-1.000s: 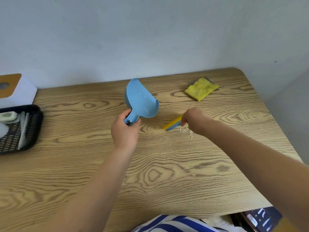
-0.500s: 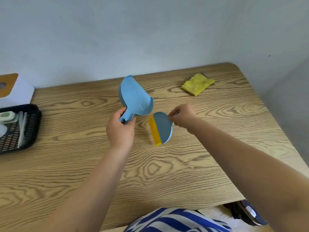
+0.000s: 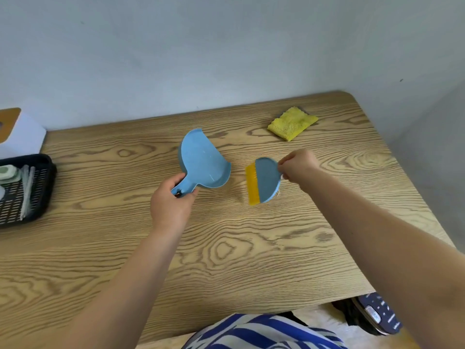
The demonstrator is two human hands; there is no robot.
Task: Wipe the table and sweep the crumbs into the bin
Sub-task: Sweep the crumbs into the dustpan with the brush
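Dustpan (image 3: 203, 165), blue, was gripped by its handle in the left hand (image 3: 171, 200) above the bench (image 3: 226, 248); right of the dustpan, the right hand (image 3: 298, 167) pinched a yellow-bristled hand brush (image 3: 264, 181).

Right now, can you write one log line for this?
left hand: holds dustpan | right hand: holds brush | cloth: on table

pale grey wall (image 3: 226, 59), wood-grain table (image 3: 251, 248)

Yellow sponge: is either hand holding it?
No, the yellow sponge lies alone near the table's far edge, apart from both hands.
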